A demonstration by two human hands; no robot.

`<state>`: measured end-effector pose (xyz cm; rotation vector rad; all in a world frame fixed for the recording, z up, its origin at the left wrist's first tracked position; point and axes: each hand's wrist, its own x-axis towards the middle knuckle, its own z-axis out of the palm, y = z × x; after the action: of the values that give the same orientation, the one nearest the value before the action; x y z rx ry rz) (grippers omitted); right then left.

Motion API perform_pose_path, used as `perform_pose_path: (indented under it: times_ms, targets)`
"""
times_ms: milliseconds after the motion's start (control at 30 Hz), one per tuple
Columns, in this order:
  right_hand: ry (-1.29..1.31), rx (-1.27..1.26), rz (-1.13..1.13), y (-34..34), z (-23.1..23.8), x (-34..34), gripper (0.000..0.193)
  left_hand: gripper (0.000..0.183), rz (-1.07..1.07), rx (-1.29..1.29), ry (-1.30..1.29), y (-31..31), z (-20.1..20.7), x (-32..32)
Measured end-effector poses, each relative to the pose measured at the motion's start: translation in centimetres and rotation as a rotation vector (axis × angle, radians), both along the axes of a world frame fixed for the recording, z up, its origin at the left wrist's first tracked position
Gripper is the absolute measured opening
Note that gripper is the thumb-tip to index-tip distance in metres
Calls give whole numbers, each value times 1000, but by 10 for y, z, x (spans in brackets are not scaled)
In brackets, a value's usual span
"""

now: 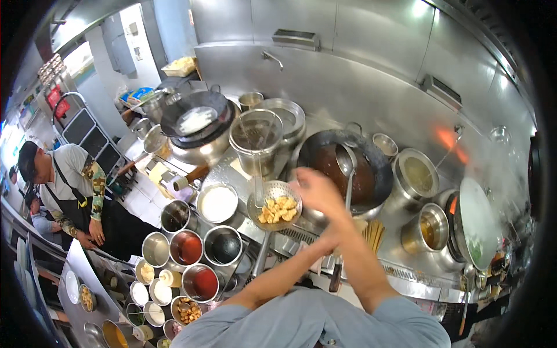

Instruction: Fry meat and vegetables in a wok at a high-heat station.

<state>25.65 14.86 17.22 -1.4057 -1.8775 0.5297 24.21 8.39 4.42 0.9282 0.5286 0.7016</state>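
Observation:
My right hand [316, 190] reaches over the near left rim of a black wok [316, 145] of dark reddish-brown liquid; its fingers are smeared by motion. Under my right forearm crosses my left arm, and my left hand [329, 241] is mostly hidden there. A metal ladle [346, 159] leans in the wok, its handle running down behind my arms. A dark wooden handle end [335, 278] shows below the crossing. Left of my right hand, a round perforated strainer [296, 192] bears golden fried pieces [278, 210]; its long handle points toward me.
A deep pot [256, 162] with a wire strainer stands left of the wok. Several sauce pots, including a red one [187, 248], crowd the lower left. Another wok [168, 119] sits far left, and a tilted wok [478, 223] at right. A person [69, 180] stands at left.

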Motion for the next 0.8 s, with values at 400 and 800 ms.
perform_pose_path:
  times_ms: [400, 800]
  targets:
    - [1160, -582, -439, -187, -89, 104, 21, 51, 114, -70, 179, 9, 34, 50]
    - [-89, -182, -664, -59, -19, 308, 44, 56, 255, -595, 49, 84, -19, 0]
